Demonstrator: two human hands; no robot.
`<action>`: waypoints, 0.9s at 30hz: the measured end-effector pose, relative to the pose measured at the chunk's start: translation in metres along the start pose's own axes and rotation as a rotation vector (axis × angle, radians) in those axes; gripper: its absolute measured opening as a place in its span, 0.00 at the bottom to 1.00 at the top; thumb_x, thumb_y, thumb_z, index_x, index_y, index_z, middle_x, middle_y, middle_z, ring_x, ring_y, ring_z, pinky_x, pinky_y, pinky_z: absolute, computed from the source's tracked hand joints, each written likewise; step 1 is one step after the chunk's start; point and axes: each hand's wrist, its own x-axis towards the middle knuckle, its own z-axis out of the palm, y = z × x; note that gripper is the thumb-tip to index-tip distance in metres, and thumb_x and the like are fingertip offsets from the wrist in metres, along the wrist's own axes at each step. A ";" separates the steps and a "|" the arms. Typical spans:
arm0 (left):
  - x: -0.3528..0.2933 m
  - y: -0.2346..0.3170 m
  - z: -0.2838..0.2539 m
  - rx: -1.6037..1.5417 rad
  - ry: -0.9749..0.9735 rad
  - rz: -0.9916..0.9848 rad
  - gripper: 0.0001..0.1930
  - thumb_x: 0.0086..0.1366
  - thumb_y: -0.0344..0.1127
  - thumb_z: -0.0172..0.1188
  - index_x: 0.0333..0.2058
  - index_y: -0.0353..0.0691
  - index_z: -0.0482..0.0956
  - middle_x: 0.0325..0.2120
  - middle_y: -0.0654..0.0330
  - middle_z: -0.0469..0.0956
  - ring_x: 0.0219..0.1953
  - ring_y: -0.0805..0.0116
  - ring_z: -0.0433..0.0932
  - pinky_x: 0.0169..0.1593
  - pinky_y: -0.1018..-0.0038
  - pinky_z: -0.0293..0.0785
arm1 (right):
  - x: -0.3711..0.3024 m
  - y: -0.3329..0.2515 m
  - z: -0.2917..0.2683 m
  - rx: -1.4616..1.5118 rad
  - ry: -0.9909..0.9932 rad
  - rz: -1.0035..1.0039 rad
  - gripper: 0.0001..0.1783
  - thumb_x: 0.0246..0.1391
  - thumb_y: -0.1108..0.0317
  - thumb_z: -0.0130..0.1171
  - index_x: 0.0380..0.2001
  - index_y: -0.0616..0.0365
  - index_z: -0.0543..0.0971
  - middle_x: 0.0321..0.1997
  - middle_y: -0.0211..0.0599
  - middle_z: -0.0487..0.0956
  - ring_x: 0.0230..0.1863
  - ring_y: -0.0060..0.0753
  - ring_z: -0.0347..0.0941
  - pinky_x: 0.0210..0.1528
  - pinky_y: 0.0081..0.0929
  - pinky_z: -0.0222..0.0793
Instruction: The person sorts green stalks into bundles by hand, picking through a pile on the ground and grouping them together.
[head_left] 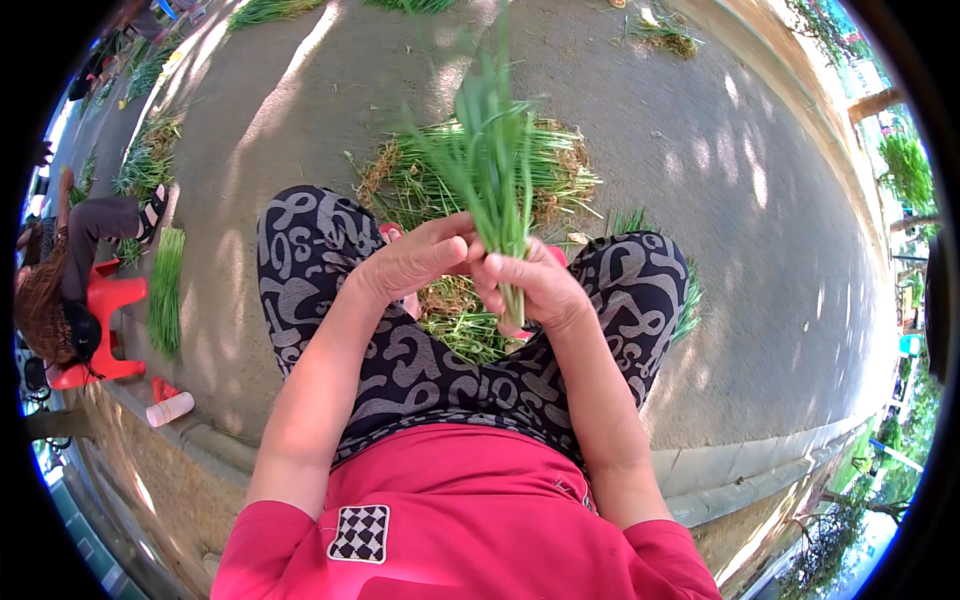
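I sit with my knees apart in black-and-white patterned trousers. Both hands meet in front of me around a bunch of long green stalks (495,160) that stands upright, leaves pointing away from me. My left hand (420,258) touches the base of the bunch with its fingertips. My right hand (535,285) grips the pale lower ends of the bunch. Between my feet lies a heap of green stalks with brown roots (470,185) on the paved ground.
Another person (70,270) sits at the left on a red stool (105,310), beside a laid-out green bundle (165,290). A white cup (170,408) lies on the kerb. More green piles (665,35) lie further off on the pavement.
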 end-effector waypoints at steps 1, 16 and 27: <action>0.000 0.001 0.000 -0.061 -0.056 0.031 0.47 0.54 0.65 0.61 0.64 0.38 0.57 0.57 0.51 0.67 0.59 0.62 0.67 0.59 0.64 0.67 | 0.004 0.008 0.004 -0.010 -0.031 0.029 0.12 0.56 0.66 0.60 0.40 0.61 0.77 0.21 0.30 0.73 0.19 0.25 0.70 0.20 0.19 0.64; 0.008 -0.001 -0.014 -0.574 0.469 0.475 0.20 0.61 0.27 0.61 0.53 0.44 0.70 0.36 0.61 0.78 0.40 0.64 0.79 0.49 0.62 0.78 | 0.031 0.042 0.007 0.357 0.542 0.007 0.35 0.63 0.39 0.40 0.49 0.66 0.71 0.42 0.45 0.78 0.43 0.41 0.78 0.48 0.37 0.75; 0.005 0.003 -0.018 -0.611 0.500 0.497 0.20 0.61 0.23 0.59 0.52 0.45 0.72 0.35 0.64 0.77 0.40 0.70 0.77 0.56 0.61 0.73 | 0.036 0.048 0.001 0.372 0.575 -0.048 0.32 0.64 0.43 0.40 0.50 0.65 0.69 0.47 0.46 0.75 0.46 0.40 0.75 0.48 0.39 0.76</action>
